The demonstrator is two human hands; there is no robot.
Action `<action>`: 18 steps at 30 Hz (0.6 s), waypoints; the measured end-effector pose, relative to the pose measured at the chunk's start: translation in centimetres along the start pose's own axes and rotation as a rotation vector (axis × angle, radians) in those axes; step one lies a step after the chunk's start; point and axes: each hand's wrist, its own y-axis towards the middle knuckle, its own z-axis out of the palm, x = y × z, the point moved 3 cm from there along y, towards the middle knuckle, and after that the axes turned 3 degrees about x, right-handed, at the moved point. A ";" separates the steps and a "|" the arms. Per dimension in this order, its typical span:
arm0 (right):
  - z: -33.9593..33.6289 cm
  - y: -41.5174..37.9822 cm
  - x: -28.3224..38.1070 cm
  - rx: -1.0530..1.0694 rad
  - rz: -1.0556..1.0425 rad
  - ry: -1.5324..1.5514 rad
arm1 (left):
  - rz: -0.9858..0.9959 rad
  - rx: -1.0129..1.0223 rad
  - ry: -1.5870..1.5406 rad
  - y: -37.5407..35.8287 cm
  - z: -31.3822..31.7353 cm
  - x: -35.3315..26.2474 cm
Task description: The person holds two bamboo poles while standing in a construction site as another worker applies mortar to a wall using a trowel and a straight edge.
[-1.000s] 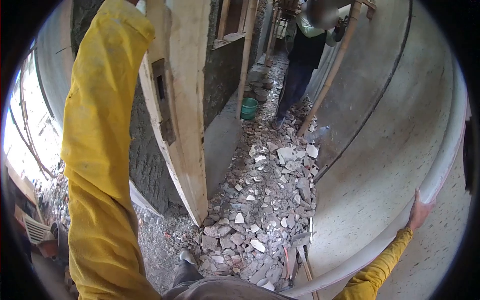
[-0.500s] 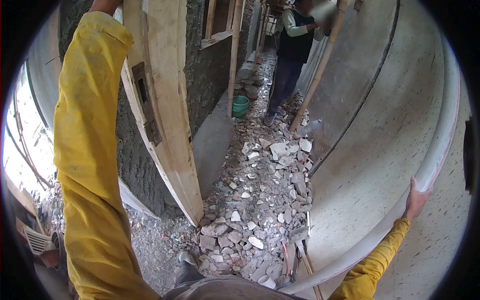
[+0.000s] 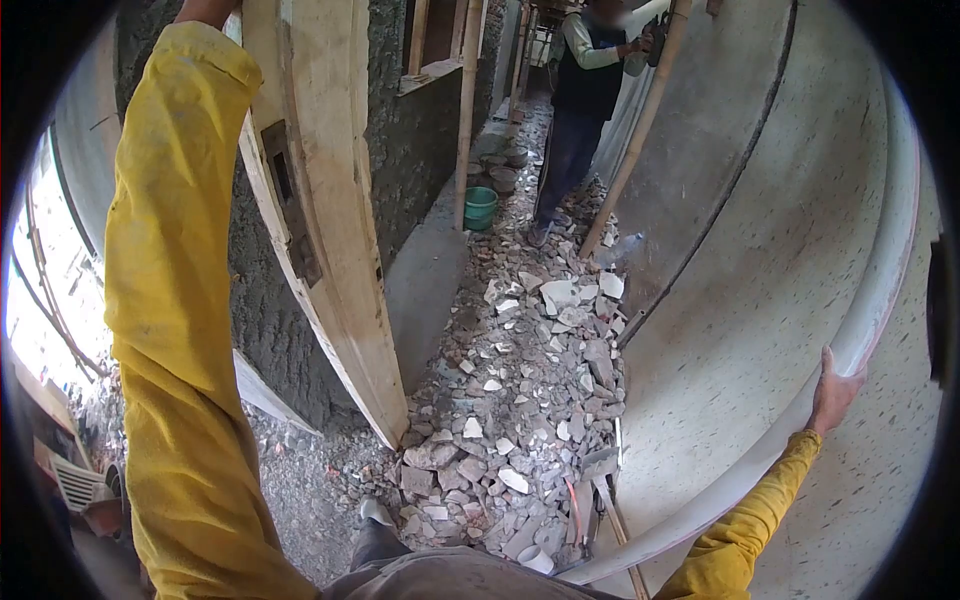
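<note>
My left hand (image 3: 208, 10) is raised to the top edge of the view, beside the upper part of a worn wooden door frame (image 3: 335, 200); its fingers are cut off by the edge. My right hand (image 3: 833, 393) is wrapped round a long pale pipe (image 3: 775, 440) at the right. The pipe looks curved in this lens and runs from the upper right down to my waist, in front of a speckled wall (image 3: 720, 350). Both my arms are in yellow sleeves.
Broken rubble (image 3: 520, 400) covers the passage floor. Farther along stands a person (image 3: 585, 100) holding a dark tool, beside a leaning bamboo pole (image 3: 640, 130). A green bucket (image 3: 480, 210) sits by an upright pole. A shovel (image 3: 602, 468) and white cup (image 3: 535, 560) lie near my feet.
The person's hands and the dark tool show more clearly beside the bamboo pole. My hands have hardly moved, and the view has shifted very slightly.
</note>
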 end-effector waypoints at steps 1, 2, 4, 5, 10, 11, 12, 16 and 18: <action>0.1 0.1 -0.2 -0.004 -0.006 0.004 | 0.000 0.000 0.000 -0.1 0.0 0.0; 0.2 0.2 -0.4 -0.008 -0.011 0.008 | -0.001 0.003 -0.032 -0.3 0.0 0.0; 0.3 0.4 -0.5 -0.012 -0.015 -0.001 | -0.002 0.006 -0.063 -0.5 0.1 -0.3; 0.4 0.5 -0.6 -0.016 -0.020 -0.008 | -0.006 -0.006 -0.066 -0.6 0.1 -0.4; 0.6 0.6 -0.9 -0.023 -0.040 0.031 | -0.051 0.001 0.033 0.2 0.0 0.5; 0.5 0.4 -0.7 -0.024 -0.034 0.028 | -0.022 0.008 0.001 0.3 0.0 0.6; 0.4 0.4 -0.6 -0.024 -0.034 0.028 | 0.007 0.015 -0.030 0.3 0.1 0.5; 0.2 0.4 -1.0 -0.017 -0.028 -0.020 | -0.023 -0.009 0.045 -0.5 -0.2 -0.4; 0.3 0.5 -1.3 -0.011 -0.023 -0.030 | -0.020 0.021 -0.086 -1.1 -0.2 -1.2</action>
